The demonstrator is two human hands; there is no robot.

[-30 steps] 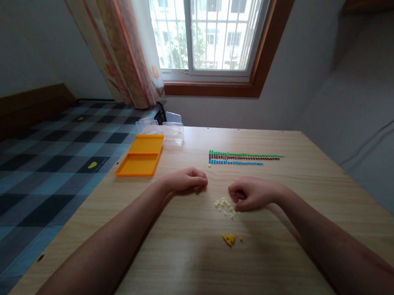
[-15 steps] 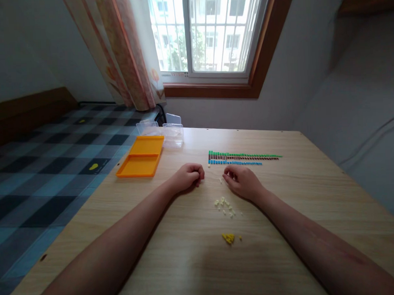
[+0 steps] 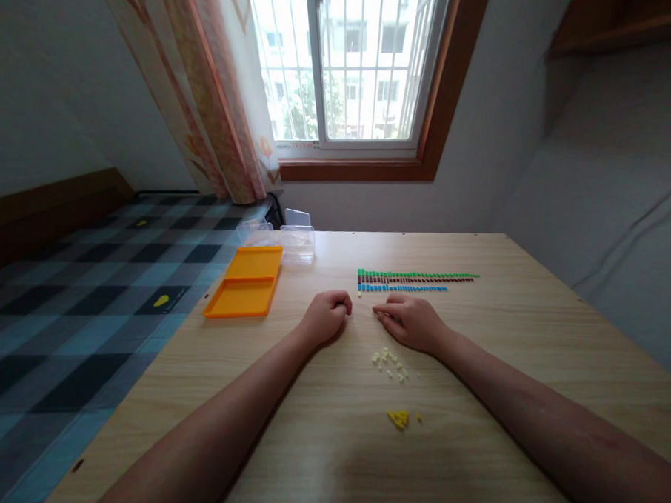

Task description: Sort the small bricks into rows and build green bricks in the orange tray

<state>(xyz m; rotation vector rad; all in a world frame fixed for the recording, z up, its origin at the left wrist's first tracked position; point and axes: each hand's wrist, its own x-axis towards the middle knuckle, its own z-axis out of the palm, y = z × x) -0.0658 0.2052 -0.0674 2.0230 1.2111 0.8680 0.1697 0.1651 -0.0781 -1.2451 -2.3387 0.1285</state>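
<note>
My left hand (image 3: 328, 316) rests on the wooden table (image 3: 539, 331) as a loose fist, with nothing visible in it. My right hand (image 3: 408, 319) lies just right of it, fingers pinched together at a tiny pale bead near the table surface. Beyond both hands lie three rows of small beads (image 3: 414, 279): green, brown and blue. One pale bead (image 3: 360, 294) sits at the left end under the blue row. A loose cluster of pale beads (image 3: 390, 362) lies near my right wrist. A small pile of yellow beads (image 3: 399, 419) lies closer to me.
An orange tray (image 3: 245, 283) sits at the table's left edge, with a clear plastic box (image 3: 291, 242) behind it. A bed with a checked cover (image 3: 76, 307) stands to the left. A window and curtain are beyond the table.
My right hand moved from the pale bead cluster up and left toward the bead rows, pinched. A pale bead now lies under the blue row. My left hand barely moved.
</note>
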